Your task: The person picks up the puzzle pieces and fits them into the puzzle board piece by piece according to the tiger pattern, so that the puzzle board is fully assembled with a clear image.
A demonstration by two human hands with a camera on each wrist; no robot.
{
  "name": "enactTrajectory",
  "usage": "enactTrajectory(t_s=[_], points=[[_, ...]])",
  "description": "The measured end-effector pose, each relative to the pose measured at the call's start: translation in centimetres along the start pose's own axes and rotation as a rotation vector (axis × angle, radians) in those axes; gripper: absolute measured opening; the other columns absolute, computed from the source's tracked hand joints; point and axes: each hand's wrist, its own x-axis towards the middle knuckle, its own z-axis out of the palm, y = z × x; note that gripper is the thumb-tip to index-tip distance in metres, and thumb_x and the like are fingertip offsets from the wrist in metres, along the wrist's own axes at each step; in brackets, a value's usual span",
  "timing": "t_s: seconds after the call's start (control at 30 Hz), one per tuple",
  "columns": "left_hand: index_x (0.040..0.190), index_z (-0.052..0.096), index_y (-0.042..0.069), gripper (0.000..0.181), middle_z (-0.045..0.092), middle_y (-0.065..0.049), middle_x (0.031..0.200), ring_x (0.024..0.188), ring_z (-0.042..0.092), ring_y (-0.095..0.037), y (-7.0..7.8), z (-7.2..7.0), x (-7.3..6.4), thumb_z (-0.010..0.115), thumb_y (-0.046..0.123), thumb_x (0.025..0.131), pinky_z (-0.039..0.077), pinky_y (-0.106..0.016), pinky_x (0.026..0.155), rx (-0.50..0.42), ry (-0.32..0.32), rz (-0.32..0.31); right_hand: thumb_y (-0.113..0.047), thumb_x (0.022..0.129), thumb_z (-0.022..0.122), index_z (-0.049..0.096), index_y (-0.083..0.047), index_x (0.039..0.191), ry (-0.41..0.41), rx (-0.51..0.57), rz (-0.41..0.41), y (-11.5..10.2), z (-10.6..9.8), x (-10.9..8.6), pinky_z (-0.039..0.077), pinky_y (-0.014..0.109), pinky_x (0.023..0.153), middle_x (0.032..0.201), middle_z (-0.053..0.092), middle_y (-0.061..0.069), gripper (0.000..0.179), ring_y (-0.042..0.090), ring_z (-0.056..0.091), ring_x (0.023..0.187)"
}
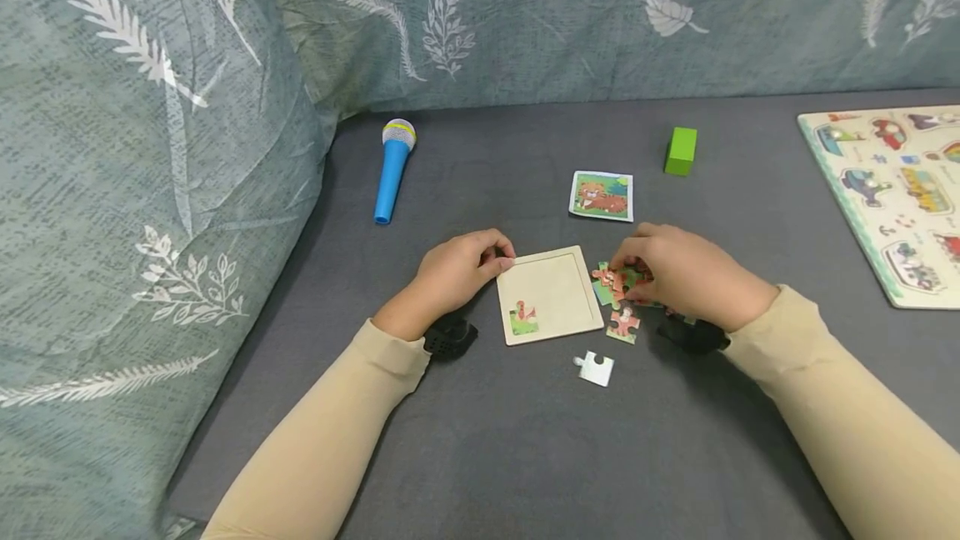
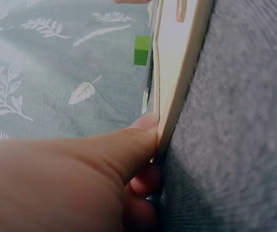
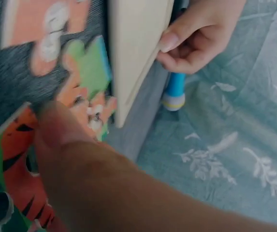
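Observation:
My left hand [image 1: 461, 269] pinches the left edge of a square wooden puzzle tray [image 1: 551, 286], thumb on the rim and fingers curled below. One picture piece [image 1: 523, 318] sits in the tray's near left corner. My right hand [image 1: 682, 273] reaches down with bent fingers over a cluster of tiger jigsaw pieces [image 1: 602, 286] by the tray's right side. In the right wrist view its thumb [image 3: 61, 130] lies close against an orange striped piece [image 3: 20, 169]; I cannot tell whether that hand grips it. Nearby lie a loose piece [image 1: 623, 323] and a white, face-down piece [image 1: 596, 368].
A tiger picture card [image 1: 602, 195] lies beyond the tray, with a green block [image 1: 681, 151] to its right. A blue toy microphone [image 1: 393, 169] rests at the back left. The large picture puzzle board [image 1: 900, 198] occupies the right. Patterned fabric [image 1: 525, 23] rises behind the grey table surface [image 1: 487, 457].

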Motion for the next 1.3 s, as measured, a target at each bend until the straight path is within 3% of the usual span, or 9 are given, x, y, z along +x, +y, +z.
enactTrajectory(t_s=[0.17, 0.3, 0.43, 0.6, 0.8, 0.93, 1.0, 1.13, 1.3], points=[[0.112, 0.073, 0.02, 0.013, 0.06, 0.003, 0.084, 0.07, 0.053, -0.016, -0.2, 0.0, 0.0, 0.066, 0.029, 0.106, 0.04, -0.034, 0.064, -0.009, 0.004, 0.01, -0.01, 0.081, 0.092, 0.076, -0.012, 0.094, 0.013, 0.008, 0.02, 0.2, -0.1, 0.1, 0.048, 0.041, 0.071, 0.089, 0.06, 0.001, 0.02, 0.019, 0.056, 0.079], [0.112, 0.074, 0.019, 0.013, 0.061, 0.002, 0.085, 0.071, 0.053, -0.016, -0.1, -0.1, 0.0, 0.066, 0.028, 0.106, 0.041, -0.034, 0.065, -0.005, 0.004, 0.016, -0.028, 0.077, 0.096, 0.073, -0.023, 0.078, 0.012, -0.039, 0.033, -0.8, -0.4, -0.3, 0.045, 0.039, 0.064, 0.082, 0.054, -0.004, 0.024, 0.014, 0.051, 0.067], [0.113, 0.074, 0.019, 0.014, 0.061, 0.002, 0.085, 0.071, 0.053, -0.016, -0.2, -0.1, 0.0, 0.066, 0.028, 0.106, 0.04, -0.034, 0.065, -0.006, 0.006, 0.011, -0.036, 0.072, 0.097, 0.071, -0.025, 0.075, -0.116, -0.063, 0.096, -1.9, -0.3, -0.4, 0.045, 0.039, 0.06, 0.078, 0.055, -0.007, 0.028, 0.012, 0.052, 0.065], [0.113, 0.074, 0.019, 0.014, 0.06, 0.002, 0.085, 0.07, 0.052, -0.016, -0.3, 0.0, 0.0, 0.066, 0.029, 0.106, 0.039, -0.034, 0.064, -0.003, 0.007, 0.002, -0.026, 0.074, 0.095, 0.066, -0.021, 0.073, -0.221, 0.012, 0.138, -2.4, 0.0, -0.2, 0.043, 0.036, 0.059, 0.072, 0.057, -0.007, 0.03, 0.014, 0.053, 0.066], [0.113, 0.073, 0.02, 0.014, 0.06, 0.002, 0.084, 0.069, 0.052, -0.016, -0.3, 0.0, 0.0, 0.066, 0.029, 0.106, 0.039, -0.034, 0.064, -0.004, 0.003, 0.002, -0.005, 0.085, 0.086, 0.061, -0.017, 0.076, -0.122, 0.285, -0.001, -2.5, 0.0, -0.1, 0.047, 0.03, 0.066, 0.07, 0.061, -0.009, 0.029, 0.009, 0.058, 0.068], [0.113, 0.073, 0.02, 0.014, 0.06, 0.003, 0.084, 0.068, 0.052, -0.016, -0.3, 0.0, 0.0, 0.066, 0.029, 0.106, 0.039, -0.034, 0.063, -0.006, 0.002, 0.005, 0.002, 0.09, 0.08, 0.069, -0.012, 0.085, 0.005, 0.432, -0.001, -3.4, 1.4, 0.5, 0.051, 0.028, 0.068, 0.081, 0.071, -0.005, 0.018, 0.011, 0.065, 0.074], [0.113, 0.073, 0.02, 0.014, 0.06, 0.002, 0.083, 0.068, 0.052, -0.016, -0.2, 0.0, 0.0, 0.066, 0.029, 0.106, 0.039, -0.034, 0.063, -0.007, 0.001, 0.003, 0.003, 0.09, 0.079, 0.075, -0.01, 0.09, 0.056, 0.414, -0.025, -3.8, 2.3, 0.8, 0.052, 0.028, 0.07, 0.086, 0.074, -0.005, 0.015, 0.01, 0.066, 0.077], [0.113, 0.073, 0.02, 0.013, 0.06, 0.002, 0.084, 0.068, 0.052, -0.016, -0.3, 0.0, 0.0, 0.065, 0.028, 0.106, 0.039, -0.033, 0.063, -0.003, 0.002, 0.001, 0.0, 0.088, 0.084, 0.082, -0.01, 0.095, 0.149, 0.211, -0.117, -4.3, 3.0, 0.8, 0.051, 0.033, 0.074, 0.095, 0.073, -0.004, 0.012, 0.016, 0.065, 0.084], [0.112, 0.073, 0.02, 0.012, 0.06, 0.002, 0.084, 0.069, 0.052, -0.016, -0.3, 0.0, 0.1, 0.065, 0.027, 0.107, 0.039, -0.033, 0.063, 0.003, 0.002, 0.001, -0.004, 0.085, 0.087, 0.083, -0.012, 0.104, 0.116, -0.019, -0.242, -4.8, 2.8, 0.2, 0.051, 0.04, 0.078, 0.111, 0.071, 0.0, 0.022, 0.024, 0.062, 0.096]])
